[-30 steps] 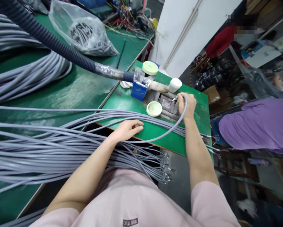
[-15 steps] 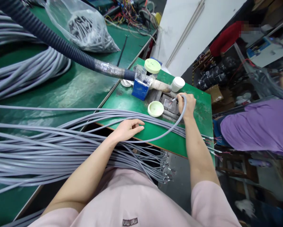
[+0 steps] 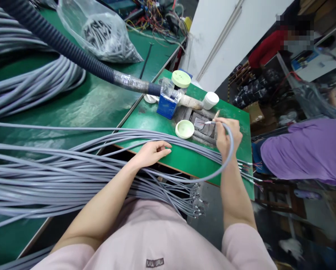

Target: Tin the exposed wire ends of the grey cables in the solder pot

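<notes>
My right hand (image 3: pixel 230 135) is closed around a grey cable (image 3: pixel 229 159) near its stripped end. Fine wires at that end lie over a square metal pot (image 3: pixel 198 123) with a shiny surface. From there the cable loops back under my right wrist toward the left. My left hand (image 3: pixel 153 153) rests at the board's front edge beside a bundle of grey cables (image 3: pixel 181 142). Its fingers are loosely bent, with thumb and forefinger apart, and they grip nothing visible. A pale green dish (image 3: pixel 185 129) sits just left of the pot.
A ribbed hose (image 3: pixel 94 62) ends in a nozzle above the pot, by a blue box (image 3: pixel 167 106). A white cup (image 3: pixel 211 100) and a green-lidded jar (image 3: pixel 181 78) stand behind. More cables (image 3: pixel 58 187) cover the left. A person in purple (image 3: pixel 305 150) is at right.
My right hand has moved slightly right and toward me, still holding the cable; its stripped end now points left over the pot. The cable's loop hangs lower. My left hand has stayed put.
</notes>
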A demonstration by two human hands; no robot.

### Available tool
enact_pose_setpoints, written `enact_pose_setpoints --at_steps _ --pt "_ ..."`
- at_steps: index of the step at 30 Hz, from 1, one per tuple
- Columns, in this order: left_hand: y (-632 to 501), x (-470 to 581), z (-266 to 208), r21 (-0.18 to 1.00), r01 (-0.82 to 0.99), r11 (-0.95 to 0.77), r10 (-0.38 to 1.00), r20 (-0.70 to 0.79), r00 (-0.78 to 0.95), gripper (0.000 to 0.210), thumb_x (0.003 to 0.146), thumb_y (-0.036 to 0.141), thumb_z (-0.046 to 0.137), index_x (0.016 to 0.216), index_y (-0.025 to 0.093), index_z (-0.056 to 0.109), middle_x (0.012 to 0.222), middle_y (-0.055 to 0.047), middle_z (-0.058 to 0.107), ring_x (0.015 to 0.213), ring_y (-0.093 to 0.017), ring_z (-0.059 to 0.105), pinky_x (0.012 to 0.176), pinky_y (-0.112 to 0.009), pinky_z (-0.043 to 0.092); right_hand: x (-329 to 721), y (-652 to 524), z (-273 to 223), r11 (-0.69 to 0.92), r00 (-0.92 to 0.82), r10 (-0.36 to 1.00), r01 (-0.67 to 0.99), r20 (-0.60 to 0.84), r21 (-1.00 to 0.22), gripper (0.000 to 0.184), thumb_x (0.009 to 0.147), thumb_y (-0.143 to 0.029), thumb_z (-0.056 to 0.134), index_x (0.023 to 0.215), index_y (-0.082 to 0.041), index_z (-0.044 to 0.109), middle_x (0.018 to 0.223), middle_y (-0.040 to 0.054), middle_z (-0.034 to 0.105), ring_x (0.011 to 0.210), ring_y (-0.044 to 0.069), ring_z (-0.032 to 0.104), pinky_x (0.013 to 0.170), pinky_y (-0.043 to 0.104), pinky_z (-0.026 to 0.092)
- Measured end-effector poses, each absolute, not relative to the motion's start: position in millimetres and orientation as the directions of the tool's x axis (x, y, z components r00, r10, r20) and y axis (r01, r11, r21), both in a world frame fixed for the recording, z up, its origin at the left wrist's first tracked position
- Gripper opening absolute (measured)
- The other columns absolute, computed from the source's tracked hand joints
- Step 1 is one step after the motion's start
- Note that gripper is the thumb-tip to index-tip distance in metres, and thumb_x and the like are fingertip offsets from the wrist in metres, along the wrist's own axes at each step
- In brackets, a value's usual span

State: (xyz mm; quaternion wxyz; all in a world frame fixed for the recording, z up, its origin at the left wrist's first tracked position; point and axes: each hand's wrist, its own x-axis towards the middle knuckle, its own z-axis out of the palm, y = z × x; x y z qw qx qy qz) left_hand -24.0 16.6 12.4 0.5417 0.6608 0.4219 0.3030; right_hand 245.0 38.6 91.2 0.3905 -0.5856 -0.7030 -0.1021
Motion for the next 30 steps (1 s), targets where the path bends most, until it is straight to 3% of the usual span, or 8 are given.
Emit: enact_pose_setpoints --at_steps 3,7,11,13,18,25,30 --pt "5.6 -21.8 16.8 0.996 0.078 0.047 0.869 -0.079 0.488 0.037 0.08 0.045 0.061 0.096 0.012 0.068 0.067 -0.001 0.06 0.061 -0.011 0.053 0.06 -0.023 0.043 225.2 -11.6 94.8 0.465 -0.094 0.688 0.818 0.72 -0.338 0.022 0.091 -0.032 0.053 0.106 -0.029 0.068 0.104 0.005 0.071 0.099 0.023 0.063 0.09 0.043 0.048" --pt "-25.2 -10.3 26.0 0.977 -0.108 0.186 0.77 -0.077 0.633 0.048 0.082 0.056 0.057 0.093 0.011 0.069 0.067 -0.003 0.063 0.058 -0.01 0.054 0.058 -0.022 0.046 205.6 -63.1 82.0 0.669 -0.369 0.603 0.717 0.707 -0.197 0.033 0.085 -0.025 0.062 0.116 -0.038 0.063 0.108 -0.0006 0.073 0.097 0.023 0.064 0.094 0.049 0.046" --pt "-55.5 5.0 31.6 0.955 -0.189 0.23 0.778 -0.063 0.625 0.061 0.08 0.068 0.049 0.065 0.011 0.064 0.054 -0.002 0.057 0.049 -0.008 0.048 0.05 -0.021 0.04 188.7 -98.7 66.6 0.729 -0.483 0.57 0.671 0.665 -0.137 0.032 0.085 -0.023 0.062 0.115 -0.036 0.064 0.105 -0.0013 0.075 0.095 0.021 0.064 0.093 0.045 0.047" --pt "-65.1 9.2 33.3 0.95 -0.188 0.25 0.811 -0.099 0.576 0.062 0.079 0.069 0.05 0.063 0.011 0.065 0.051 -0.001 0.055 0.048 -0.008 0.046 0.048 -0.021 0.038 183.6 -112.1 60.5 0.743 -0.501 0.561 0.656 0.66 -0.133 0.029 0.085 -0.023 0.063 0.112 -0.034 0.066 0.102 -0.001 0.075 0.094 0.02 0.065 0.093 0.044 0.048" --pt "-77.5 9.2 39.8 0.947 -0.171 0.27 0.838 -0.144 0.526 0.057 0.077 0.063 0.058 0.086 0.009 0.073 0.054 -0.001 0.057 0.05 -0.009 0.048 0.049 -0.021 0.038 183.6 -132.6 50.4 0.737 -0.483 0.582 0.654 0.654 -0.173 0.028 0.084 -0.021 0.062 0.107 -0.037 0.068 0.101 -0.0023 0.075 0.095 0.02 0.065 0.091 0.045 0.05" --pt "-85.4 7.8 44.6 0.948 -0.192 0.255 0.849 -0.124 0.513 0.053 0.078 0.058 0.06 0.088 0.009 0.074 0.056 -0.001 0.058 0.053 -0.009 0.05 0.05 -0.02 0.041 185.9 -141.5 43.9 0.735 -0.461 0.61 0.633 0.645 -0.243 0.037 0.082 -0.017 0.064 0.115 -0.033 0.065 0.103 0.0012 0.075 0.099 0.022 0.064 0.091 0.048 0.05" --pt "-87.7 7.2 41.7 0.953 -0.193 0.235 0.863 -0.113 0.493 0.051 0.079 0.057 0.06 0.091 0.009 0.073 0.06 -0.002 0.06 0.054 -0.01 0.051 0.052 -0.021 0.041 184.9 -143.2 40.5 0.717 -0.443 0.647 0.631 0.621 -0.297 0.045 0.08 -0.016 0.065 0.12 -0.037 0.062 0.105 -0.0005 0.075 0.1 0.023 0.064 0.091 0.048 0.05"
